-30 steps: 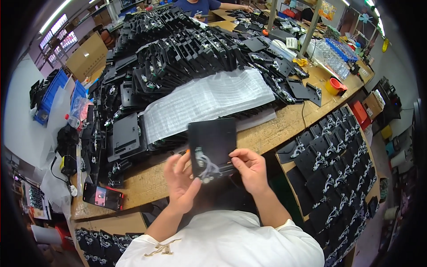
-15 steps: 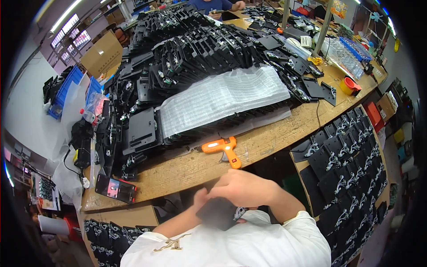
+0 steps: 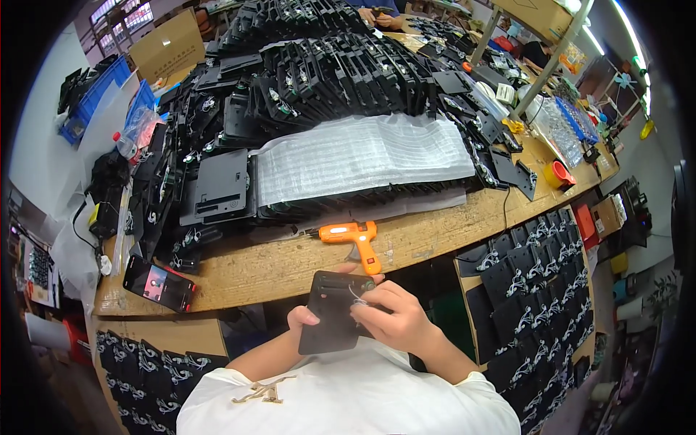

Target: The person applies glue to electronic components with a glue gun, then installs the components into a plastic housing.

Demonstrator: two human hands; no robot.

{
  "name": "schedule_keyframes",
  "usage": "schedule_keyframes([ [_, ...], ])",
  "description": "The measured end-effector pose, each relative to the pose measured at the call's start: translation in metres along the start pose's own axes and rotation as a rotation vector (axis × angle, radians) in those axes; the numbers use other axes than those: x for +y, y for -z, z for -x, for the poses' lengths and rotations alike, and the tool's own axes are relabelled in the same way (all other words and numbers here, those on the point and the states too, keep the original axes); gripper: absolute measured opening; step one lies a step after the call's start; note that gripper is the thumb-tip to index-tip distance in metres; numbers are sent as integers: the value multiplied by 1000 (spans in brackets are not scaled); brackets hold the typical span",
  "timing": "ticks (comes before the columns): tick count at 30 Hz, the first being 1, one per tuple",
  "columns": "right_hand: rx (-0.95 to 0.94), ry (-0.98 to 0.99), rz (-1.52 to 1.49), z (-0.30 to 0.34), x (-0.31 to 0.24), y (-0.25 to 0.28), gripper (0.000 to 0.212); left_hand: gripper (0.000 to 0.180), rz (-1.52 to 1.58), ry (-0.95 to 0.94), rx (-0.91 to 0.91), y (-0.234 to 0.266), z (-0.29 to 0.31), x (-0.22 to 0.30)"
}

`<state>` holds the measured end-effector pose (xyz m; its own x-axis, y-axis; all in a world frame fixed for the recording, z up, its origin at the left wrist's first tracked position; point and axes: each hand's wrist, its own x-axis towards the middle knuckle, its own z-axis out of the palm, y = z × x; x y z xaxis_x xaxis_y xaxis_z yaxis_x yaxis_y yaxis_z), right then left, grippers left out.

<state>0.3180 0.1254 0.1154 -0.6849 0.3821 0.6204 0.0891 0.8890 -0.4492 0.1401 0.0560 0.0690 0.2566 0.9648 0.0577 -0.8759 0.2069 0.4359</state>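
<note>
A flat black plastic panel [image 3: 326,319] is held up in front of my chest. My left hand [image 3: 301,320] grips its left edge, the thumb lying on the face. At the panel's right side my right hand [image 3: 395,317] is closed, fingertips pinched on thin white wires [image 3: 357,296]. A small part with a greenish spot sits at the panel's upper right corner, by the right fingers. Just beyond the panel, an orange hot glue gun [image 3: 351,235] lies on the wooden bench [image 3: 275,279].
A phone [image 3: 158,283] lies at the bench's left front. Behind the glue gun, white foam sheet [image 3: 362,156] covers a row of black panels, with more stacked behind. Wired panels [image 3: 540,290] stand in a carton at right, others [image 3: 148,377] at lower left. Another person [image 3: 383,16] sits across the bench.
The panel has turned and come up, its broad face now in view. My right hand has shifted right and down onto the wires; my left hand has moved to the left edge.
</note>
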Motion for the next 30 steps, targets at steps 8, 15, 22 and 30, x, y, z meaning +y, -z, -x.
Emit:
schedule_keyframes([
  [8,106,-140,-155,-12,5,4,19,111,184,5,-18,9,4,6],
  [15,59,-385,-376,-16,8,19,14,110,264,26,-64,8,4,4],
  [22,13,-488,-763,-4,21,19,19,94,278,117,6,12,12,13],
  [30,190,-588,-903,-7,39,12,21,81,-454,47,265,-15,-7,43],
])
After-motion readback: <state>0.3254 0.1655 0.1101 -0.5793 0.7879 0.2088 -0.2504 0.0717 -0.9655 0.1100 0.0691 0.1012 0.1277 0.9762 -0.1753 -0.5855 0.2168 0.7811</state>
